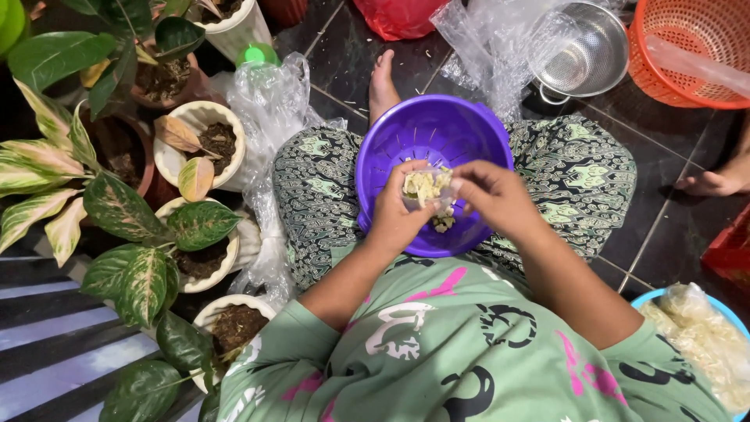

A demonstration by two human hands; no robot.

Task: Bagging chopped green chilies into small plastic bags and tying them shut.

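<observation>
Head view: small food bag [426, 187] pinched between left hand [396, 215] and right hand [492, 195].

You're sitting on a dark tiled floor [664, 168] with pale grout lines and little scraps scattered over it near your bare foot [382, 82]. On your left a bunch of white plant pots [205, 133] full of soil sit right on the tiles, with big speckled leaves [129, 207] spilling over them, and crumpled clear plastic [269, 117] lies just beside the pots. Up ahead there's a steel pot [586, 55] with more clear plastic against it, an orange basket [691, 47] next to that, and a red bag [398, 16] at the top edge. A blue bowl [664, 297] holding a pale filled bag sits at your right.
</observation>
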